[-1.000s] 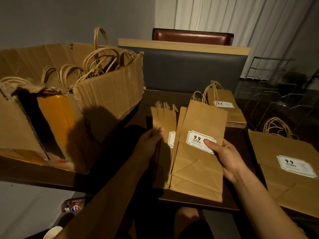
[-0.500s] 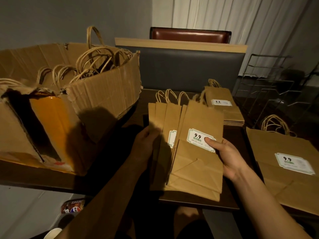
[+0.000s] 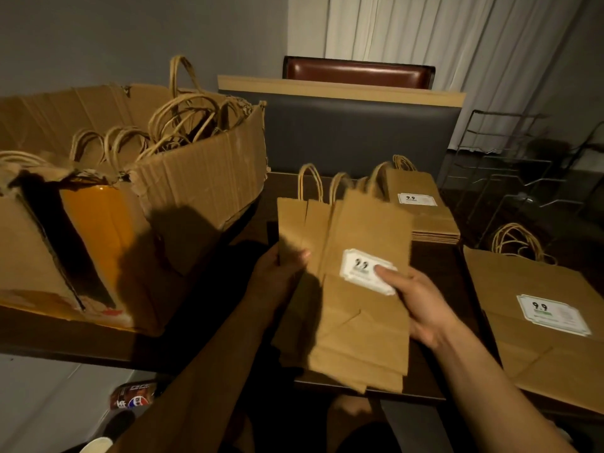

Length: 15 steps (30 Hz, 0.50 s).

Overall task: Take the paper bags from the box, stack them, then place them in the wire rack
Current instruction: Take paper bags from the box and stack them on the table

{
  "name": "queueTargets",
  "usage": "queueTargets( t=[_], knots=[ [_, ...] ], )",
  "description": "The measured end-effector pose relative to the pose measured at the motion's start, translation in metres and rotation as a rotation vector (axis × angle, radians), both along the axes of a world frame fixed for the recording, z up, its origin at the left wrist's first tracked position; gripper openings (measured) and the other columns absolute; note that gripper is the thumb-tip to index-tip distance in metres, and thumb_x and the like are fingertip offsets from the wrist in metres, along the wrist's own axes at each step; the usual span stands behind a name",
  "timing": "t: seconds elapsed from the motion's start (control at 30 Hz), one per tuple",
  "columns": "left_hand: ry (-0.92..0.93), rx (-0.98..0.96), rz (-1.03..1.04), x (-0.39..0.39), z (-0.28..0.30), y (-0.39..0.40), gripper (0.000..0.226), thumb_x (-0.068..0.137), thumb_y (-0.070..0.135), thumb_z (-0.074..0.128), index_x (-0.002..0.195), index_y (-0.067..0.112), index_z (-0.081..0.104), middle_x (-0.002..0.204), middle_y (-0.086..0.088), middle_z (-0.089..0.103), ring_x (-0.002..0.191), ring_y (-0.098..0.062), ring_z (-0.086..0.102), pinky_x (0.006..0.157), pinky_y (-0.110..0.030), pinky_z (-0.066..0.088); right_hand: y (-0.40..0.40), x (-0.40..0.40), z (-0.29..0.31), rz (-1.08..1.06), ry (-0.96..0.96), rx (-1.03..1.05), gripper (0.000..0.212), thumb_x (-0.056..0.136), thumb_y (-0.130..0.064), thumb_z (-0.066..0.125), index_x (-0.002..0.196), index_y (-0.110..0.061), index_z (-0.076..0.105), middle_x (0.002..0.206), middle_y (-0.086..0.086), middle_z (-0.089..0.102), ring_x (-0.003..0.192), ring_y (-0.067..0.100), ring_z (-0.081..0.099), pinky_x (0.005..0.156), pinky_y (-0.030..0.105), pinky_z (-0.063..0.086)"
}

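Dark table (image 3: 434, 273), dim room; grey wall, white curtain (image 3: 441, 44), padded bench back (image 3: 353, 135) with a brown chair (image 3: 356, 71) behind. Torn box (image 3: 196, 191) at left, bag handles sticking out. Both hands hold a fanned bundle of bags (image 3: 356, 322) over the table: left hand (image 3: 277, 273) grips its left edge, right hand (image 3: 421, 302) pinches it, thumb on a white "9.9" label (image 3: 359, 269). Two stacks (image 3: 428, 217) carry the same label. Wire rack (image 3: 510, 168) far right. Pepsi can (image 3: 135, 395) on the floor.
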State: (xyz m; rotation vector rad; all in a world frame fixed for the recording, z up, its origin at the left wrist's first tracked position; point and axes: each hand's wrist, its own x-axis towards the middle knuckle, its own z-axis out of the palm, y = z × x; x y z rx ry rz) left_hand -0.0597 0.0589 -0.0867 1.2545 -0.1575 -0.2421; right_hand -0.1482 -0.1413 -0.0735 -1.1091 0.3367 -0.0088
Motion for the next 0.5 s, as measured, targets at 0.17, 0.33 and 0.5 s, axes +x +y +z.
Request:
queueTargets(
  t=[0.17, 0.33, 0.5],
  knots=[
    [0.076, -0.047, 0.123, 0.003, 0.001, -0.003, 0.022, 0.1, 0.016, 0.049, 0.083, 0.011, 0.062, 0.061, 0.008, 0.069, 0.061, -0.008, 0.064, 0.053, -0.016, 0.051, -0.005, 0.002, -0.001, -0.12, -0.072, 0.12, 0.043, 0.084, -0.012, 0.063, 0.126, -0.008, 0.06, 0.116, 0.021, 0.07, 0.095, 0.034, 0.071, 0.076, 0.048, 0.06],
    [0.206, -0.159, 0.091, 0.007, -0.004, -0.002, 0.032, 0.099, 0.034, 0.051, 0.091, 0.008, 0.068, 0.084, -0.008, 0.074, 0.075, -0.021, 0.07, 0.07, -0.033, 0.054, -0.025, -0.002, -0.002, -0.177, -0.097, 0.378, 0.032, 0.093, -0.027, 0.058, 0.123, -0.017, 0.063, 0.114, 0.014, 0.072, 0.102, 0.031, 0.069, 0.086, 0.053, 0.055],
    [-0.023, 0.148, -0.036, -0.007, 0.002, -0.011, 0.012, 0.097, 0.017, 0.057, 0.084, 0.018, 0.059, 0.07, 0.013, 0.063, 0.058, 0.008, 0.061, 0.055, -0.006, 0.045, 0.003, 0.01, -0.004, -0.142, -0.079, -0.073, 0.038, 0.091, -0.009, 0.063, 0.128, -0.008, 0.057, 0.113, 0.018, 0.072, 0.098, 0.033, 0.071, 0.078, 0.047, 0.06]
  ],
)
